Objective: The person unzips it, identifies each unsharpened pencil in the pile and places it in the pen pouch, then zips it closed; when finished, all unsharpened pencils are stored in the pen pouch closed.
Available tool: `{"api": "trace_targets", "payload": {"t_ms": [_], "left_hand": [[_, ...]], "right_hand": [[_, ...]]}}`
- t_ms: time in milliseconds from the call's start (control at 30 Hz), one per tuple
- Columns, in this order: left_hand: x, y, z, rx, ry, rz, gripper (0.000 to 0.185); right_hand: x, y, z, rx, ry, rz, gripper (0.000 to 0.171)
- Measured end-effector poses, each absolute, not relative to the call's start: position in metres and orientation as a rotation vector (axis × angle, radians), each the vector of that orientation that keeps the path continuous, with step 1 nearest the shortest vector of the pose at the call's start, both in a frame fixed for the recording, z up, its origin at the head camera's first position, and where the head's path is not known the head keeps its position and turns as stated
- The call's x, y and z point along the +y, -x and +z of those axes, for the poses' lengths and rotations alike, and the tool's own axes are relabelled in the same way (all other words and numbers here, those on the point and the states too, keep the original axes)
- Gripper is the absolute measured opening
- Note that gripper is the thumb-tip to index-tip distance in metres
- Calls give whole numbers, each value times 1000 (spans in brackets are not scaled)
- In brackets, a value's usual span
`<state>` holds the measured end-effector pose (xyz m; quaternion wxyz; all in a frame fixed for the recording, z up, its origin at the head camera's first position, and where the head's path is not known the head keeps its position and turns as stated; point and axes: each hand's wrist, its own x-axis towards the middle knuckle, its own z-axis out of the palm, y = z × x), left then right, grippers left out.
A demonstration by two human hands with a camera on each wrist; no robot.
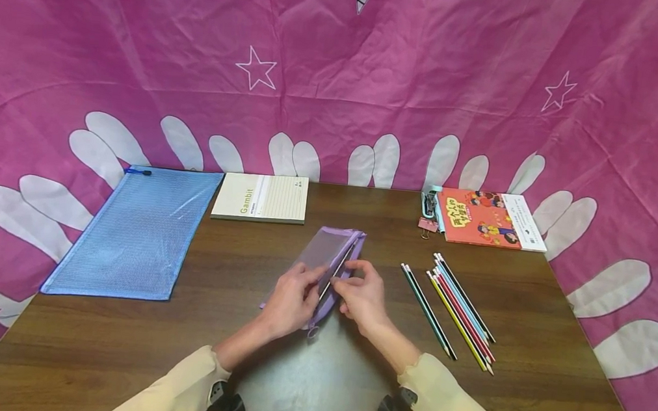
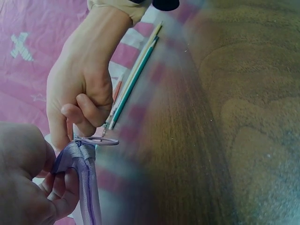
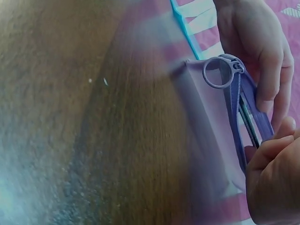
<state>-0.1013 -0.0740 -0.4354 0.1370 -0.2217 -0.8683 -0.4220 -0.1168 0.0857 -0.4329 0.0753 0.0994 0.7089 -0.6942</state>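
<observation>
A purple mesh zipper pouch (image 1: 325, 247) lies slanted at the table's middle, its zipper unzipped and its round pull ring (image 3: 217, 72) at the near end. Through the opening a dark pencil (image 3: 249, 121) shows inside. My left hand (image 1: 293, 299) grips the pouch's left side by the zipper, thumb and fingers at the edge. Opposite it, my right hand (image 1: 364, 299) pinches the right edge of the opening with bent fingers. In the left wrist view both hands meet at the pouch's ring end; part of the fingers is hidden behind the fabric.
Several pencils (image 1: 463, 312) lie right of the pouch. A blue mesh zip bag (image 1: 126, 240) is at left, a Gambit notebook (image 1: 261, 199) at the back. At back right are a red picture book (image 1: 477, 218), a pink binder clip (image 1: 428, 224) and a light blue clip-like item (image 1: 430, 203).
</observation>
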Motion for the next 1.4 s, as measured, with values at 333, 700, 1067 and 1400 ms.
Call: {"api": "trace_targets", "payload": {"t_ms": [333,700,1067,1400], "left_hand": [[-76,101,-436,-2532,633,-1218,44],[-80,103,-437,-2470,620,-1217,46],[-83,106,-431,-2445,585,-1283,46],[-80,103,-435,-2474,598,-1267,46]], "right_hand": [[104,116,-424,2218,-227,-2037,31],[176,122,-408,2329,-271,-1879,25],[250,120,-394,2563,-128,-1607,29],[288,115,-397,2748,108,-1059,22]]}}
